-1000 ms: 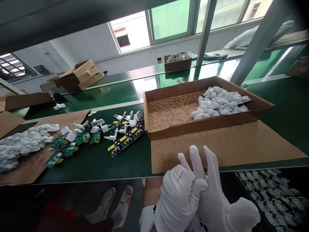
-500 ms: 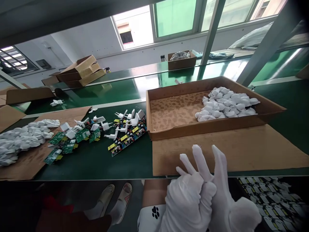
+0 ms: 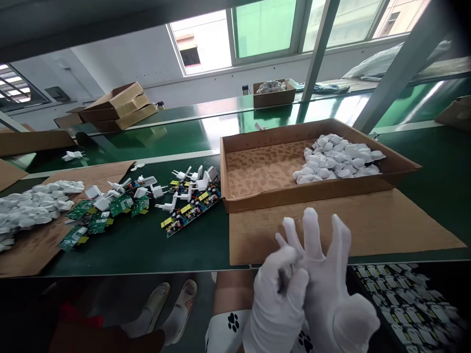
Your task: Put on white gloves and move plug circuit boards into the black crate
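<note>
White gloves cover both our hands at the near edge of the green bench: the left hand is curled narrow, its fingertips pinching the glove at the base of the fingers of the right hand, which stands upright with three fingers spread wide. Neither hand holds anything but glove fabric. Half a second ago the left hand was wrapped closer over the right palm; now it has slid lower and a dark gap shows inside its curl, while the right fingers have risen a little higher against the flat cardboard sheet that lies just beyond them. Just far of that sheet, the shallow cardboard tray keeps its heap of white plug shells in the right far corner, unchanged. To the left, green circuit boards and loose white plug pins lie scattered on the bench as before, with another pile of white shells on cardboard at the far left. Near right, below the bench edge, a dark tray of small white parts shows. Sandalled feet appear under the bench.
</note>
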Motion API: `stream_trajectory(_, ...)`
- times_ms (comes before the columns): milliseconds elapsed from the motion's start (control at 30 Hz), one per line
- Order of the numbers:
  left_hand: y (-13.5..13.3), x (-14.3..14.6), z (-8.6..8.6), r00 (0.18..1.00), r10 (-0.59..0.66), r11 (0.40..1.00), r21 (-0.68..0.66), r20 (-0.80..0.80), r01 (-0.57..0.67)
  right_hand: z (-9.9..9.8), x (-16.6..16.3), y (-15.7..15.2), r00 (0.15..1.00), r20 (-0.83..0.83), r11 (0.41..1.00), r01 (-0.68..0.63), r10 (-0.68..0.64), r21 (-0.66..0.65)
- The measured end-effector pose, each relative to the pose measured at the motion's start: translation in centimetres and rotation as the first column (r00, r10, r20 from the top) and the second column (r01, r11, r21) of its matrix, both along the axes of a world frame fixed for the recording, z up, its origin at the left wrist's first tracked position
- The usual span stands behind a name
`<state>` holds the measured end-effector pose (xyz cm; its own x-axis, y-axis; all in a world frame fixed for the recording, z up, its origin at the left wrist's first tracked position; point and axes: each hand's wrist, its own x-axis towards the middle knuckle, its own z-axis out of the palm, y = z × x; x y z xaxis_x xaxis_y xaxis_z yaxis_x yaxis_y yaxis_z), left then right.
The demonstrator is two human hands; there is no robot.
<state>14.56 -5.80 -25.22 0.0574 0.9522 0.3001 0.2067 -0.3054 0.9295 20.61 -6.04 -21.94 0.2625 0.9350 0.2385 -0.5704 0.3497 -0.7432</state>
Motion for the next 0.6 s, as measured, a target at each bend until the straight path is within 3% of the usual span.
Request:
stream_trajectory(67, -0.1, 0.2, -0.5, 0.986, 0.022, 0.997, -0.080, 0.168, -0.008, 0.8, -0.1, 0.2, 1.000, -0.016, 1.000, 0.009, -0.009, -0.007)
stream_trajectory(133, -0.1, 0.1, -0.5, 0.979, -0.085, 0.988, -0.114, 0.184, 0.108, 1.1, -0.1, 0.1, 0.999, 0.028, 0.999, -0.027, 0.028, -0.034)
stream_trajectory(200, -0.1, -0.1, -0.2, 0.988, -0.148, 0.985, -0.085, 0.030, 0.150, 1.2, 0.0, 0.0, 0.998, 0.063, 0.999, -0.013, 0.016, -0.041)
stream_trajectory(300, -0.1, -0.4, 0.6, 0.972, -0.114, 0.993, 0.001, -0.208, 0.117, 1.1, -0.1, -0.3, 0.991, 0.066, 0.992, 0.122, -0.119, -0.033)
stream_trajectory(467, -0.1, -0.2, 1.2, 0.961, -0.173, 0.983, 0.024, -0.214, 0.182, 1.5, -0.1, -0.6, 0.992, 0.075, 0.994, 0.102, -0.099, -0.048)
stream_trajectory(600, -0.3, 0.0, 0.7, 0.932, -0.075, 0.947, 0.266, -0.355, 0.178, 2.1, -0.3, -0.8, 0.977, 0.009, 0.975, 0.215, -0.215, -0.063)
